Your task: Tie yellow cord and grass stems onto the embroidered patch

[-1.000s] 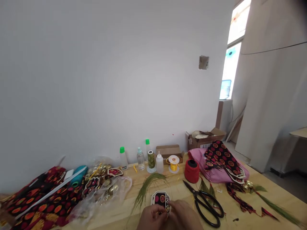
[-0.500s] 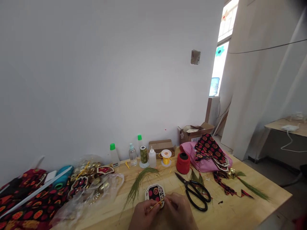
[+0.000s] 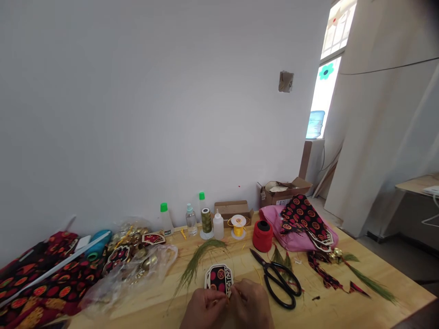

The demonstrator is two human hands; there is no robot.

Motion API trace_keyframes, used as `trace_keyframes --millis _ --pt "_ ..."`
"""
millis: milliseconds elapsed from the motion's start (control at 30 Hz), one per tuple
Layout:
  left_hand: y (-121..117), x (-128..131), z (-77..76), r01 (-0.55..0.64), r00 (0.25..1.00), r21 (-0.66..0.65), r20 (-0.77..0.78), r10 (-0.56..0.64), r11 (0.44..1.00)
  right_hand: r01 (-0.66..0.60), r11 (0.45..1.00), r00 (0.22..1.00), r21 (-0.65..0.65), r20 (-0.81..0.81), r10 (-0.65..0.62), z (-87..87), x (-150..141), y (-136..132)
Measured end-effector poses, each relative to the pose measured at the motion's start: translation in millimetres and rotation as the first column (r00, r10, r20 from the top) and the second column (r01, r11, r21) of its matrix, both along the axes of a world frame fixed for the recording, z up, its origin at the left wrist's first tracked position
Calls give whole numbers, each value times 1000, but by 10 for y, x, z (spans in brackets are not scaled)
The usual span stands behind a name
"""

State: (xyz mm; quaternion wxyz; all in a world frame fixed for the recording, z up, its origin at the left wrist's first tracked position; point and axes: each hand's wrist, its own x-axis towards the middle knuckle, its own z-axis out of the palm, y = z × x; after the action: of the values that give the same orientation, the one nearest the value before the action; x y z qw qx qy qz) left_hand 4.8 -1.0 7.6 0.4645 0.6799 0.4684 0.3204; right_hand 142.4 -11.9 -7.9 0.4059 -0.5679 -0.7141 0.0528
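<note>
A flat ornament (image 3: 219, 278) with a pale cut-out frame and black-and-red patterned cloth lies just in front of my hands. My left hand (image 3: 205, 308) is closed in a pinch at its lower edge, with a bit of yellow cord (image 3: 215, 301) showing at the fingers. My right hand (image 3: 252, 304) is closed too, thumb and fingertips together at the ornament's lower right corner. Its fingers cover most of the cord there. Black-handled scissors (image 3: 279, 281) lie to the right of my right hand. A green tassel (image 3: 199, 260) rests behind my left hand.
Along the wall stand a red thread cone (image 3: 262, 236), a yellow cord spool (image 3: 238, 227), a white squeeze bottle (image 3: 218, 225) and an olive thread spool (image 3: 206, 221). Bells in a plastic bag (image 3: 151, 269) and patterned cloth (image 3: 37, 278) lie left; a pink bag (image 3: 274, 230) lies right.
The camera view has turned slightly left. Both hands have come a little nearer to me at the ornament's lower edge, and less of the yellow cord shows between them.
</note>
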Motion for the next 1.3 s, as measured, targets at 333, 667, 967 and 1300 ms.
trace_keyframes --millis 333,667,967,1300 --pt "-22 6 -21 -64 996 56 -54 67 996 -73 981 931 -178 -365 3 49 30 10" --pt "180 58 195 -198 980 85 10 198 976 -560 761 432 -327 -899 -69 221 -32 249" --pt "370 56 35 -205 963 -14 176 204 979 -571 779 460 -258 -887 44 85 -15 277" --pt "349 1 8 -142 912 -146 364 187 979 -205 965 903 -161 -411 124 -85 -125 274"
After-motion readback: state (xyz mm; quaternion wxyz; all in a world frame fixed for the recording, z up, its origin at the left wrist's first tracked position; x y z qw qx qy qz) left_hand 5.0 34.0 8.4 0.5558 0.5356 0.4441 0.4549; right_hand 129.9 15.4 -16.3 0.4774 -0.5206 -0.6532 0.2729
